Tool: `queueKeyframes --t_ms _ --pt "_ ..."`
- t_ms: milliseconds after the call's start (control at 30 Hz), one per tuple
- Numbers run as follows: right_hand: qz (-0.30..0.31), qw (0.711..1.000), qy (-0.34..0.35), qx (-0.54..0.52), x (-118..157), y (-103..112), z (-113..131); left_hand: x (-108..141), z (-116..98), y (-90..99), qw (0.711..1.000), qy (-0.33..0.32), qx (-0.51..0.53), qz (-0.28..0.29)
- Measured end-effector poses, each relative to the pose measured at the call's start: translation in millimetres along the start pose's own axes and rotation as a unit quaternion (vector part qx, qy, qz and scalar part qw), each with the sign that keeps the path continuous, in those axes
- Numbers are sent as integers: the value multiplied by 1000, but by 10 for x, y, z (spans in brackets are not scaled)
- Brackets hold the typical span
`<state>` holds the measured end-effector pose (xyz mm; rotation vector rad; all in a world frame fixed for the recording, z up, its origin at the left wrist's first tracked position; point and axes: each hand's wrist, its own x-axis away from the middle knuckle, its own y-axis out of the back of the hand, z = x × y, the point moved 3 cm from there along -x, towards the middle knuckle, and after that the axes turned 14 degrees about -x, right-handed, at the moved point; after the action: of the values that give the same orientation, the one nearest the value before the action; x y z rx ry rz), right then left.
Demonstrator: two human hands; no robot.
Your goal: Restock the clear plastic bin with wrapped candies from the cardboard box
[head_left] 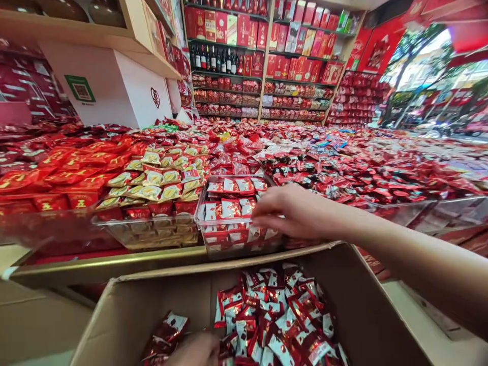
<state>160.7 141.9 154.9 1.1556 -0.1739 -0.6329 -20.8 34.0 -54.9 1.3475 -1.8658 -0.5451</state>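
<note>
My right hand reaches over the right side of a clear plastic tray filled with rows of red and white wrapped candies. Its fingers are bent and pressed against one wrapped candy in the upper layer. In front of the tray stands an open cardboard box, holding a loose pile of the same red and white wrapped candies. My left hand is low inside the box, beside a smaller cluster of candies. Motion blurs it, and the frame's bottom edge cuts it off, hiding its fingers.
Left of the tray, another clear bin holds cream-coloured packets, with bright red packets farther left. Heaps of red-wrapped sweets spread to the right. A gold-edged counter rim runs behind the box. Shelves with bottles and gift boxes stand behind.
</note>
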Motion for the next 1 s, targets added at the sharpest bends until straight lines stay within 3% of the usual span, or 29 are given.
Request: queueKeyframes --t_ms 100,167,233,300,400,533,567,600,667,733,800,900,967,1000 --pt "89 986 -31 -141 315 -462 159 -39 -98 124 999 -36 28 6" --pt "106 967 -91 -213 452 -865 105 -41 -198 204 997 -53 64 -2" --pt "108 934 -142 -311 520 -1261 -9 -22 -290 250 992 -62 107 -18" --pt "106 882 -174 -425 536 -1562 -115 6 -351 254 987 -62 148 -27" --pt "101 794 -198 -566 528 -1762 -188 34 -385 215 975 -53 216 -16" --pt "103 695 -236 -672 548 -1758 -168 32 -365 201 958 -16 285 -32" --pt "95 692 -240 -674 556 -1742 -161 31 -363 209 956 -11 290 -43" --pt "83 709 -236 -660 563 -1723 -156 32 -364 217 952 -5 301 -52" --pt "45 796 -198 -571 573 -1674 -150 41 -373 216 931 28 361 -40" --pt "3 895 -119 -429 583 -1620 -121 61 -407 186 887 73 456 20" --pt "-12 946 -38 -322 601 -1597 -72 88 -465 165 843 93 524 77" --pt "-54 949 -10 -310 617 -1568 -51 99 -522 194 848 53 523 62" --pt "-114 910 -79 -390 611 -1538 -97 91 -529 211 866 26 499 32" --pt "-128 874 -135 -448 607 -1540 -129 84 -523 215 873 18 488 18"
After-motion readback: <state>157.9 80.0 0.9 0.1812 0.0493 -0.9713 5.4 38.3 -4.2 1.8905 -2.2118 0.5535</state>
